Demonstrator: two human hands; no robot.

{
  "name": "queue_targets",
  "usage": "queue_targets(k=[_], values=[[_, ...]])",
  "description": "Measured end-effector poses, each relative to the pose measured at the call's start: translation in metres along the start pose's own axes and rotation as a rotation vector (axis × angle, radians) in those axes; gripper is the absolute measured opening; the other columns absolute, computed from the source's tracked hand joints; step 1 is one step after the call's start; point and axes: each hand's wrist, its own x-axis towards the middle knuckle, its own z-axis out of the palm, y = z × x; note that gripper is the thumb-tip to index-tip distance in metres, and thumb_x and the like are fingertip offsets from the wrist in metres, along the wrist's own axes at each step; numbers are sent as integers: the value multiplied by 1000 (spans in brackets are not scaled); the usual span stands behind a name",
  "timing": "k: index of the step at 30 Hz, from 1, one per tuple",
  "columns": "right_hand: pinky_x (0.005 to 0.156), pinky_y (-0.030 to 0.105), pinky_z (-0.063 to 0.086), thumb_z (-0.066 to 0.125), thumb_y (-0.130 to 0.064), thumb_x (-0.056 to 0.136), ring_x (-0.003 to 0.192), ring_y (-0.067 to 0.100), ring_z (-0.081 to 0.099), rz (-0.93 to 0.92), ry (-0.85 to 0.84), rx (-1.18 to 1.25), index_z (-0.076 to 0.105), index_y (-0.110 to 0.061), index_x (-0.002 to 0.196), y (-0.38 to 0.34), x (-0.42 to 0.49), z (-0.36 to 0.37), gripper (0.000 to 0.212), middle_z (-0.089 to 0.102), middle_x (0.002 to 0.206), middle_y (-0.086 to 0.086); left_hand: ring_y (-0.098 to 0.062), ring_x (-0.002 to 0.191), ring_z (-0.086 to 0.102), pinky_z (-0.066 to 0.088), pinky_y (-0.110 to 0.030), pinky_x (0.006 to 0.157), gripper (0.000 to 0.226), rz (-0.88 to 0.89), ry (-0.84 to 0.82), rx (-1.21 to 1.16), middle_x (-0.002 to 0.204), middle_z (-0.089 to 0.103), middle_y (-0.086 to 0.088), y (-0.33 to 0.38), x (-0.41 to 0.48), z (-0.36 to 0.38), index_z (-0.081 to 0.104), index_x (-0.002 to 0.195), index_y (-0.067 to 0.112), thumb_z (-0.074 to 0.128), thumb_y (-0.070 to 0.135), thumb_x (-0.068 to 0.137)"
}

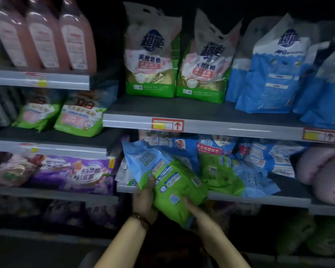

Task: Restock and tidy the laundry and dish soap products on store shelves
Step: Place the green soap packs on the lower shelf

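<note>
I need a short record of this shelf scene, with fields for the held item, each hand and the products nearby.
held item: blue-and-green plastic detergent bag, tilted
left hand: grips the bag's left edge, thumb on front
right hand: holds the bag's lower end
shelf above: two upright green-and-pink powder bags; blue-and-white plastic bags beside them
shelf behind: more blue-and-green bags, lying flat
light: dim

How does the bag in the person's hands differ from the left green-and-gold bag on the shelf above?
Colour: the held bag is blue on top and green below; the gold bag is white and pink on top, gold and green below. Pose: the held bag is tilted, gripped by the left hand and right hand; the gold bag stands upright on its shelf, untouched. Both are soft printed pouches.
</note>
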Motion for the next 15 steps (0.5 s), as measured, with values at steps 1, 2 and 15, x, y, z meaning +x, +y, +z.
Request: queue_targets(k=[1, 2, 15], values=[[83, 36, 61, 83, -60, 65, 100, 22, 80, 116, -28, 27, 77, -24, 118, -1, 1, 4, 65, 83, 110, 0, -47, 120, 67, 49, -69, 105, 33, 15, 4, 11, 127, 72, -23, 10, -3, -9, 65, 135, 11, 63, 19, 104], [83, 39, 60, 75, -70, 66, 98, 29, 80, 223, -57, 41, 76, -19, 118, 0, 3, 7, 73, 83, 109, 6, -46, 119, 67, 50, -69, 104, 30, 26, 18, 27, 125, 74, -23, 19, -5, -19, 66, 133, 11, 64, 17, 103], [120, 67, 36, 78, -50, 90, 142, 44, 55, 274, -516, 16, 63, -18, 148, -24, 47, 88, 68, 59, 153, 17, -48, 132, 59, 42, -69, 113, 51, 148, 8, 41, 138, 66, -25, 148, -37, -129, 61, 142, 7, 62, 33, 98]])
